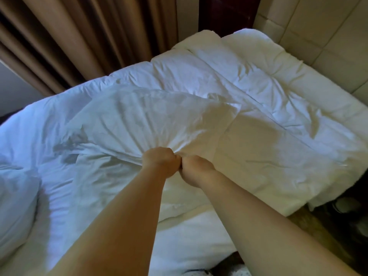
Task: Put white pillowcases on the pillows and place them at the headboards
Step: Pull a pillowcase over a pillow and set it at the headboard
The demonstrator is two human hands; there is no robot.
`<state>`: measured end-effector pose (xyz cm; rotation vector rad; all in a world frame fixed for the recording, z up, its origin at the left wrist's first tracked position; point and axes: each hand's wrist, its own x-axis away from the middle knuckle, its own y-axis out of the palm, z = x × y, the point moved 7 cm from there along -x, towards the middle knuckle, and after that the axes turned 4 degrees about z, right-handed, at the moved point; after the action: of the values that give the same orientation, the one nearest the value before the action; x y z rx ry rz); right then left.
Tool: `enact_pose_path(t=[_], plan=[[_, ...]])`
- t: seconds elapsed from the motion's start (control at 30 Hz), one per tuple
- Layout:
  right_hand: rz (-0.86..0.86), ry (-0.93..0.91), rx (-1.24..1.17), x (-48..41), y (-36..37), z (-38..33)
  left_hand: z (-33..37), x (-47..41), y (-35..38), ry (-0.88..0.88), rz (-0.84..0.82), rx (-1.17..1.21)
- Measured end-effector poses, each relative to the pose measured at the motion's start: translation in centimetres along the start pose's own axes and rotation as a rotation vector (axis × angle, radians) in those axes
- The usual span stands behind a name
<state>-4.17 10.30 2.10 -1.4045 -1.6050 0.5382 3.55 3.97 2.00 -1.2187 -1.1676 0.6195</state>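
Gripping the gathered edge of the white pillowcase (151,120), my two hands sit knuckle to knuckle just below the middle of the frame. The left hand (161,162) is clenched into a fist around the bunched cloth. The right hand (196,168) touches it on the right side, its fingers curled down into the same bunch, though their tips are hidden in the folds. From that pinch point the creases fan out up and to the left, and the case lies spread across the centre of the frame on the white duvet (258,86) that covers the bed.

I judge this to be the casing step, with the open end being gathered. The cloth looks slightly puffed, but I cannot tell whether a pillow is already inside. A soft white bulge at the lower left edge (16,206) may be a pillow, and I cannot be sure of that either.

The next move, as I read it, calls for both grips to hold firm while the case is shaken or drawn toward me, so the filling seats into the far corners. After that the open end needs tucking. The finished pillow then has to go to the headboard. The pale panelled surface (318,26) in the upper right may be that, but I cannot say so. Brown curtains (79,36) hang in the upper left.

No brand, label or writing is readable anywhere on the linen or around it.
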Motion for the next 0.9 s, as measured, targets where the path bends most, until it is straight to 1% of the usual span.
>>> enact_pose_path(t=[0.13,0.23,0.4,0.53,0.67,0.77,0.9], plan=[[0.016,-0.001,0.009,3.5,-1.1,1.2,2.5,3.2,-1.0,-0.006,0.004,-0.015],[0.039,-0.008,0.032,6.6,-2.3,3.7,6.0,5.6,-1.5,-0.012,0.015,-0.028],[0.086,0.006,0.029,12.7,-3.4,10.3,14.4,10.3,-1.5,-0.018,0.027,-0.11],[0.139,0.008,0.091,18.1,-4.3,16.1,21.8,14.1,-0.5,0.021,0.057,-0.179],[0.196,0.012,0.17,22.5,-5.8,20.8,27.4,16.9,0.7,0.062,0.05,-0.152],[0.241,0.0,0.157,24.1,-7.1,22.5,29.3,18.2,0.6,0.068,0.075,-0.12],[0.246,-0.023,0.111,24.7,-7.5,22.2,29.1,18.6,-0.2,0.057,0.109,-0.13]])
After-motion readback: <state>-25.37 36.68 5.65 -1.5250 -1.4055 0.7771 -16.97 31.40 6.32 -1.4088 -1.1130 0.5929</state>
